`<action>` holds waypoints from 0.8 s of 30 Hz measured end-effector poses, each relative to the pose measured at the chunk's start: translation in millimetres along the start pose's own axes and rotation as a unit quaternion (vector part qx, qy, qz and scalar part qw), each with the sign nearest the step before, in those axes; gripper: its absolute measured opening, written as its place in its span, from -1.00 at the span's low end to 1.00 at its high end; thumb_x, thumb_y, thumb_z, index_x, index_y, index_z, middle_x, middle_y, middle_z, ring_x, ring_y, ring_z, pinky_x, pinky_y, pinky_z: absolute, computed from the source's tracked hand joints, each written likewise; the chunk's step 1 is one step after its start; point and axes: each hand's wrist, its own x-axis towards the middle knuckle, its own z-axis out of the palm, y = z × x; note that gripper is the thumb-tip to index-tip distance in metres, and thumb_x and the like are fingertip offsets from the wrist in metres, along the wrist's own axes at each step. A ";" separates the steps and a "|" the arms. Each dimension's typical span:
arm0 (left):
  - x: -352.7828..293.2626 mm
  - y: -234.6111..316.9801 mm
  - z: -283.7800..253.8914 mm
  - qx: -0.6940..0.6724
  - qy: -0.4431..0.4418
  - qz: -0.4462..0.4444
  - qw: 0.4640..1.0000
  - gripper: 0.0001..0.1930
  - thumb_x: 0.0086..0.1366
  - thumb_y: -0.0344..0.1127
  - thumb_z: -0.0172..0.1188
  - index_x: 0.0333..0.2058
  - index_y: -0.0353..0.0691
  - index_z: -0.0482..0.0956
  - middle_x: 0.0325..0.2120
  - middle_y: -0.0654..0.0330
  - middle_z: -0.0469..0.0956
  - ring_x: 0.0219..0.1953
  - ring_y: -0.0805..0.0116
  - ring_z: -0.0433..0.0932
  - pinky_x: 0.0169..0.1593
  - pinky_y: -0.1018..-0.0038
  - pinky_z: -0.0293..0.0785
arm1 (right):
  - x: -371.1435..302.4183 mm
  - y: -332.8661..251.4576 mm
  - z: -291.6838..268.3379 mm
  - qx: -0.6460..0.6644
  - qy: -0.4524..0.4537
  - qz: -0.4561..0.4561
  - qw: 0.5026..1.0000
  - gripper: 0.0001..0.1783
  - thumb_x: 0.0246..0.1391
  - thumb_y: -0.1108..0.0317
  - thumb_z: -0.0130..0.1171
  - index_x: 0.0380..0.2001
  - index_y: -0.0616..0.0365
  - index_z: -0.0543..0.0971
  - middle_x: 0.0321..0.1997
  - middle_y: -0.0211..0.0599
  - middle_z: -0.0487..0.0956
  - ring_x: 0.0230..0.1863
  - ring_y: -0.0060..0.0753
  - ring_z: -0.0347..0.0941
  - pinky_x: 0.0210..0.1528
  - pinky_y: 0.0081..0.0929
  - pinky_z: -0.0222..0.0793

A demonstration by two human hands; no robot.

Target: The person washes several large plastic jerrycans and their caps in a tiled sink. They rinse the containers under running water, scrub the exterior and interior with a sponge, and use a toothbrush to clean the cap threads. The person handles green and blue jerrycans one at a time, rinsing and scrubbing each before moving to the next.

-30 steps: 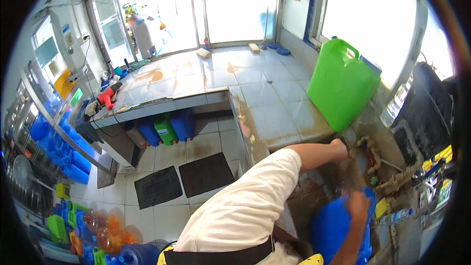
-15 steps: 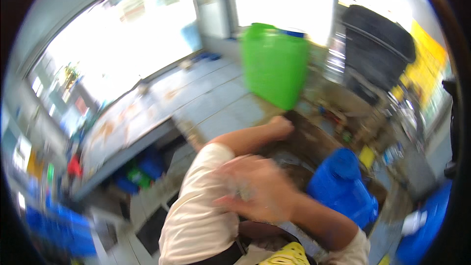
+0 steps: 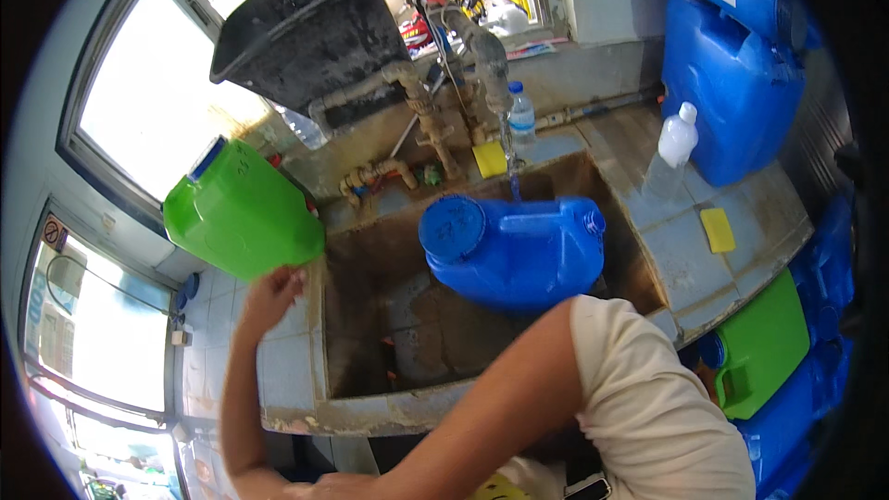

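While the left hand (image 3: 271,301) is at the base of the green jug (image 3: 245,213), its fingers are loosely bent and nothing is seen in its grasp; whether it touches the jug is hard to tell. The right forearm (image 3: 491,407) slants across the near side, from a cream sleeve (image 3: 657,398) toward the lower edge. The right hand cannot be made out there, so I cannot tell what it does.

Beyond the forearm lies the sink (image 3: 398,407), its front rim bare at the left and partly covered by that arm farther right. Inside it, toward the back, is the blue jug (image 3: 519,264), with wide bare room to its left and a narrower gap before the right wall. The arm hides part of the floor near it, and how the jug's underside rests is out of sight. It lies on its side, long axis running left to right, the big round lid (image 3: 452,228) at the left end and the small spout (image 3: 594,221) at the right.

Behind it are a pipe (image 3: 486,65), a yellow sponge (image 3: 490,159) and a water bottle (image 3: 521,116). On the right ledge, a second sponge (image 3: 717,230) sits near the edge. The stacked jugs (image 3: 727,83) behind it are partly lost in the dark border.
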 end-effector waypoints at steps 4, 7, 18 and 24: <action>28.0 52.7 0.3 0.279 -0.002 0.095 0.955 -0.77 0.25 -0.20 0.20 -0.21 -0.20 0.63 -0.51 0.15 0.59 -0.48 0.31 0.54 -0.35 0.36 0.47 | -4.8 -12.2 -12.1 -0.033 0.023 -0.011 0.999 -0.68 0.17 0.15 0.01 -0.40 0.23 0.53 -0.39 -0.06 0.57 -0.31 0.03 0.54 -0.23 -0.09 0.42; 12.9 95.5 3.4 0.267 -0.019 0.132 0.954 -0.77 0.23 -0.25 0.21 -0.17 -0.17 0.64 -0.50 0.16 0.60 -0.46 0.32 0.55 -0.33 0.38 0.47 | -18.8 -18.9 -16.9 -0.059 0.033 -0.020 0.997 -0.67 0.16 0.14 0.02 -0.39 0.23 0.53 -0.39 -0.05 0.57 -0.31 0.02 0.53 -0.23 -0.10 0.42; 55.7 243.0 -123.7 0.299 0.159 0.253 0.906 -0.71 0.33 -0.22 0.14 -0.09 -0.26 0.60 -0.36 0.14 0.64 -0.28 0.37 0.60 -0.18 0.41 0.50 | -84.2 -60.5 -67.2 -0.022 0.038 0.071 0.997 -0.81 0.17 0.26 0.10 -0.35 0.17 0.54 -0.41 -0.10 0.58 -0.36 -0.01 0.53 -0.29 -0.20 0.44; 80.4 180.5 56.3 0.206 -0.166 0.361 0.894 -0.17 -0.08 -0.10 0.48 0.22 0.08 0.33 0.18 0.08 0.37 0.15 0.14 0.44 0.17 0.25 0.41 | -167.8 -191.6 -83.7 -0.457 0.444 -0.115 0.762 -0.87 -0.22 0.42 0.42 -0.50 0.04 0.68 -0.68 -0.55 0.43 -0.64 -0.62 0.35 -0.55 -0.64 0.19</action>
